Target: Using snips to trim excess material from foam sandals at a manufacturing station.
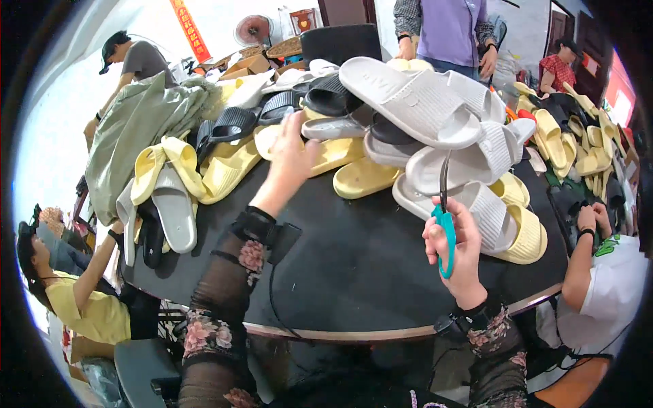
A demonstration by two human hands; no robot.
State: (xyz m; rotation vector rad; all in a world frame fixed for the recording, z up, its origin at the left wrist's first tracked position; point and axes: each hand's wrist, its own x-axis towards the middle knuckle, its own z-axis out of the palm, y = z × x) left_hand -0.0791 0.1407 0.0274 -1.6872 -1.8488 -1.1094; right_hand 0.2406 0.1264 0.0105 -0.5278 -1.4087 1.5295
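Observation:
My left hand [288,170] reaches over the front of a slipper heap, fingers stretched out and holding nothing. Close by its fingertips are a yellow slipper [335,154], black slippers [237,122] and a grey slipper [333,128]; whether it touches any of them I cannot tell. In my right hand [466,262] is a pair of scissors [446,253] with teal handles, dark blades pointing up and away. Just behind the blades rises a stack of grey ribbed slippers [412,102], with a yellow slipper [525,236] at its lower right.
The dark round-edged table [326,279] carries the heap. Yellow and grey slippers [175,212] lie at the left beside a green cloth sack [129,139]. A second slipper pile [585,153] is at the right. Several people work around the table; one in purple [449,34] stands opposite.

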